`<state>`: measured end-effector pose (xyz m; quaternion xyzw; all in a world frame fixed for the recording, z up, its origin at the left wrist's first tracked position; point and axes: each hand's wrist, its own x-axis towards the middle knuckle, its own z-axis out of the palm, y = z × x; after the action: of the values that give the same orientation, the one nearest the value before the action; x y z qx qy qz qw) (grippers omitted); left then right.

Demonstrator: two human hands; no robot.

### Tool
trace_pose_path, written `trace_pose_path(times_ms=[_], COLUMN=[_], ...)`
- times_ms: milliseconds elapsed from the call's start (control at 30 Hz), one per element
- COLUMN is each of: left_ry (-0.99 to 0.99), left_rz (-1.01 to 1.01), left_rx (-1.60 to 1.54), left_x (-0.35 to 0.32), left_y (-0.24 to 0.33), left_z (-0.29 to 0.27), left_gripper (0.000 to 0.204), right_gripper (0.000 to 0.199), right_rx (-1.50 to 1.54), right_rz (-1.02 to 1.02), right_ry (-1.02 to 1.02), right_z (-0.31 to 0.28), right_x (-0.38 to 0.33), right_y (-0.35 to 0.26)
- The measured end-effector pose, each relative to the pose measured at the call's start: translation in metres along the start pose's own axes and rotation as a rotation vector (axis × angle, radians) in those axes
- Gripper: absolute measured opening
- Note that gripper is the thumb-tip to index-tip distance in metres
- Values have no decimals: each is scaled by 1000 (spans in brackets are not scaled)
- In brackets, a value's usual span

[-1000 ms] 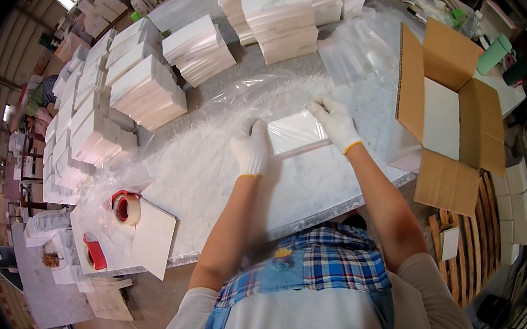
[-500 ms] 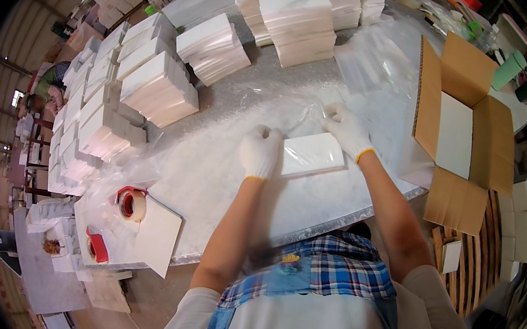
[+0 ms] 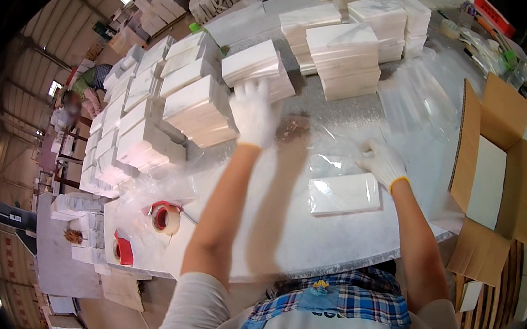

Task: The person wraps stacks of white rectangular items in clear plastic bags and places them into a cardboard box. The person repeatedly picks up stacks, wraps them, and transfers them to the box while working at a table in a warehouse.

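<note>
A white marble-look tile in a clear plastic bag [image 3: 344, 195] lies flat on the dusty table in front of me. My right hand [image 3: 384, 165], in a white knit glove with a yellow cuff, is at the bag's far right corner, fingers curled in a pinch on the loose plastic. My left hand [image 3: 253, 112], gloved the same way, is stretched out over the table with its fingers extended. It is at the near side of a tile stack [image 3: 250, 59]; whether the fingertips touch it I cannot tell. Nothing shows in its grasp.
Several tile stacks [image 3: 194, 110] line the left and far side. Clear plastic bags [image 3: 422, 95] lie at the far right. An open cardboard box [image 3: 473, 239] stands to the right, beside a slatted wooden pallet [image 3: 493, 318]. Tape rolls [image 3: 165, 217] sit near the left front edge.
My left hand has let go of the bag and moved away, left and forward, to the tile stack. The right hand stays at the bag's corner. The whole view has shifted.
</note>
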<state>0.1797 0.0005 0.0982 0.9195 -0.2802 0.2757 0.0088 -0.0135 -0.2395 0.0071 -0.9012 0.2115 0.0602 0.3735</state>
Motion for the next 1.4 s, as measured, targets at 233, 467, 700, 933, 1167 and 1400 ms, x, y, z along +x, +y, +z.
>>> trace_pose_path(times_ms=[233, 467, 700, 933, 1167, 1400], left_ry=[-404, -628, -796, -407, -488, -534], left_rz=[95, 146, -37, -130, -47, 449], left_rx=[36, -179, -76, -63, -376, -437], left_x=[131, 163, 168, 146, 84, -47], left_y=[-97, -107, -107, -103, -38, 59], left_z=[45, 43, 40, 49, -50, -68], left_gripper=[91, 98, 95, 86, 51, 57], right_gripper=[47, 47, 49, 47, 49, 47], right_rx=[37, 64, 84, 26, 47, 40], right_rz=[54, 85, 65, 82, -28, -18], right_ry=[-12, -16, -7, -42, 2, 24], right_z=[2, -1, 1, -5, 5, 6], right_x=[-3, -4, -6, -7, -1, 7], right_y=[-3, -1, -2, -5, 5, 15])
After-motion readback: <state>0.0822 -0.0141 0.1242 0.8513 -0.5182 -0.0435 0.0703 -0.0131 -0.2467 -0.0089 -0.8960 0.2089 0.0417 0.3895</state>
